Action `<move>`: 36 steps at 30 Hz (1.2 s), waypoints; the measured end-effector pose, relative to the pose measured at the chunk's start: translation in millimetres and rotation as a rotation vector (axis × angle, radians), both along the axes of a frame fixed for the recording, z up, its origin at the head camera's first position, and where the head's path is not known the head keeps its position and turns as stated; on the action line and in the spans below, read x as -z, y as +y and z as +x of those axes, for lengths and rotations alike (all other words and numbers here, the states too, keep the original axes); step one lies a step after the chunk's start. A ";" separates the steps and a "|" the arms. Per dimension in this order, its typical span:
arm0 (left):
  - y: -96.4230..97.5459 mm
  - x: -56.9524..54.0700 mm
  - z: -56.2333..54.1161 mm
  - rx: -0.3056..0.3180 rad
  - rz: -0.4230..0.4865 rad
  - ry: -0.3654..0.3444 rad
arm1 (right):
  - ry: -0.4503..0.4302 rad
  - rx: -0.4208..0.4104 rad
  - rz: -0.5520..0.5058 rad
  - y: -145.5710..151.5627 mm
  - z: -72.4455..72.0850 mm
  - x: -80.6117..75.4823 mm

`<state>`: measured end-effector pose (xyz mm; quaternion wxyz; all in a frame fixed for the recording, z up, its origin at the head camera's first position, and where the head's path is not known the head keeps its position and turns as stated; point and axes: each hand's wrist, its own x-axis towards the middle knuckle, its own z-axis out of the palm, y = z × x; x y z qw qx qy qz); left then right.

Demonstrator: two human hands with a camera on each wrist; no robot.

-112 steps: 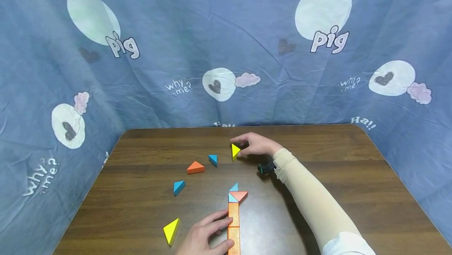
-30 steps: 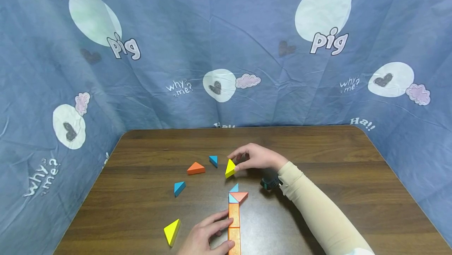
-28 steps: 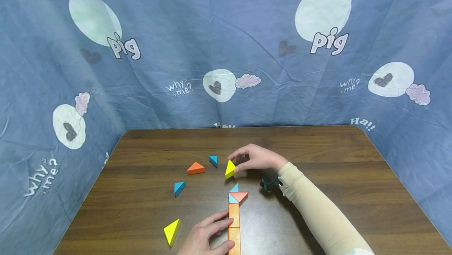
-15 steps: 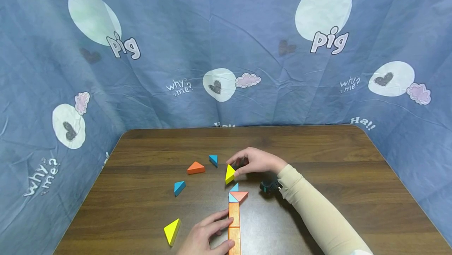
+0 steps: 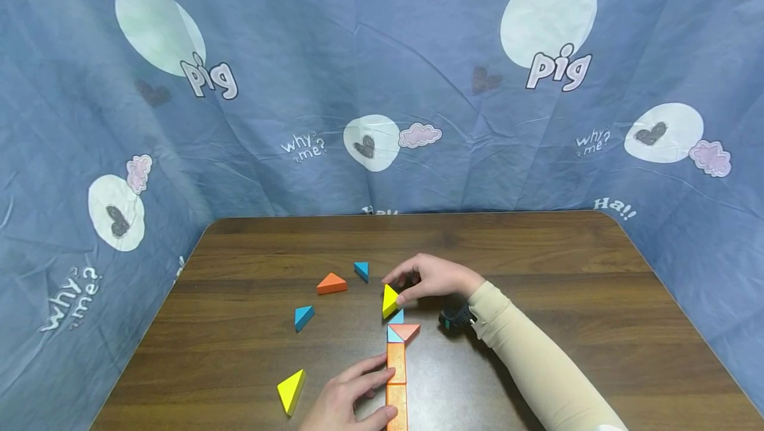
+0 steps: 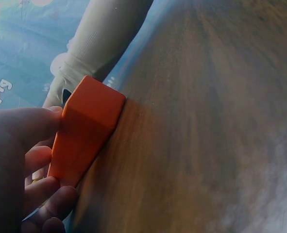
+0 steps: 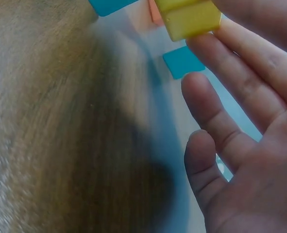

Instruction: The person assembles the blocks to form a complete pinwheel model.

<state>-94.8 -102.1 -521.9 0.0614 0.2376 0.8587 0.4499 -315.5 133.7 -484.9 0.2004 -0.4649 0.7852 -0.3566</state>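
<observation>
My right hand [image 5: 438, 276] pinches a yellow triangular block [image 5: 390, 301] between thumb and fingers, just past the far end of a row of blocks. In the right wrist view that yellow block [image 7: 194, 22] sits at the top edge. The row has two orange rectangular blocks [image 5: 396, 363], then a light orange triangular block [image 5: 406, 331] and two light blue triangular ones [image 5: 398, 317]; the yellow block partly covers the farthest. My left hand [image 5: 349, 398] touches the orange blocks from the left with spread, bent fingers. An orange block [image 6: 82, 136] shows beside its fingertips [image 6: 45, 187].
Loose triangular blocks lie left of the row: a yellow one [image 5: 290, 391], a blue one [image 5: 303, 317], an orange one [image 5: 331, 284] and another blue one [image 5: 361, 271]. They rest on a brown wooden table [image 5: 537, 265]. A blue printed curtain [image 5: 310, 86] hangs behind it.
My right hand has brought the yellow block from farther back on the table toward the row's far end, turning it slightly. My left hand has stayed at the orange blocks.
</observation>
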 end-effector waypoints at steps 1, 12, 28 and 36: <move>0.0 -0.2 0.0 -0.001 -0.001 -0.001 | 0.000 -0.002 0.000 -0.1 0.4 0.1; 0.5 3.0 2.7 -0.012 0.020 0.063 | -0.005 -0.043 0.000 -2.1 1.3 1.4; 0.8 1.3 3.0 -0.014 0.013 0.044 | -0.016 -0.045 0.008 -3.5 -1.8 5.4; 0.6 0.4 2.6 -0.015 0.007 0.029 | -0.023 -0.050 0.004 -4.1 -2.3 6.3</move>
